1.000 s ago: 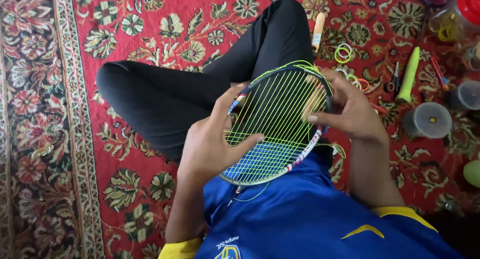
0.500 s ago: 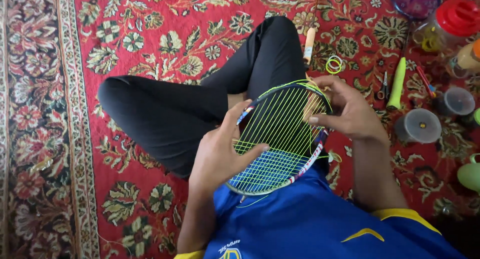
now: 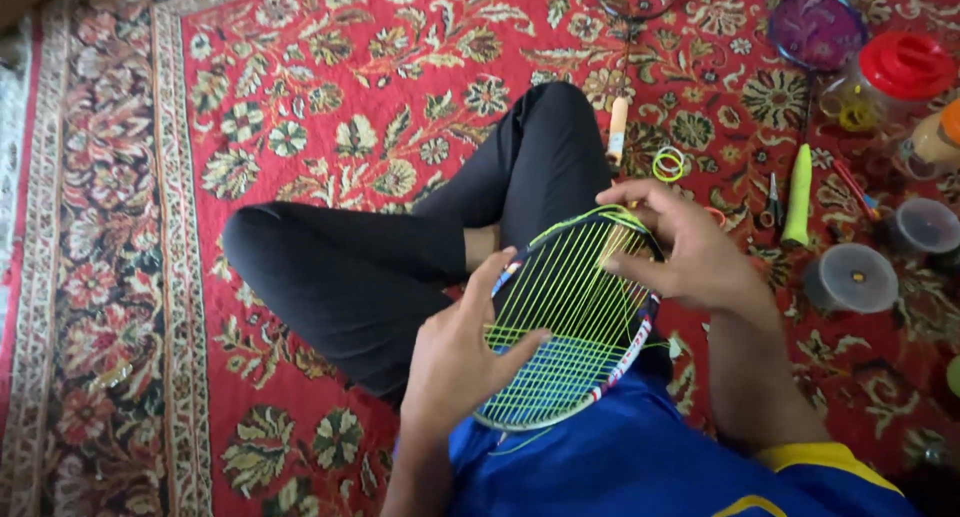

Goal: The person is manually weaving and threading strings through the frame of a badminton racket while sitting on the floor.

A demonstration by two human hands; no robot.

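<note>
I sit cross-legged in black trousers on a red patterned carpet, a badminton racket head (image 3: 575, 322) resting on my lap. Its frame is dark with white, blue and red marks, and its strings are yellow-green. My left hand (image 3: 462, 352) grips the frame's left side, thumb laid across the strings. My right hand (image 3: 690, 252) holds the frame's upper right edge, fingertips pinching at the strings there. The racket's lower end is hidden against my blue shirt.
To the right on the carpet lie a green grip tube (image 3: 797, 195), small scissors (image 3: 772, 201), yellow string coils (image 3: 668, 163), two round lidded containers (image 3: 852, 277), a red-lidded jar (image 3: 897, 72), a purple lid (image 3: 815, 29) and a pale handle (image 3: 617, 129).
The view has tilted upward, so the racket and hands sit lower in frame. My right fingers have shifted slightly along the upper strings. Both hands keep their hold.
</note>
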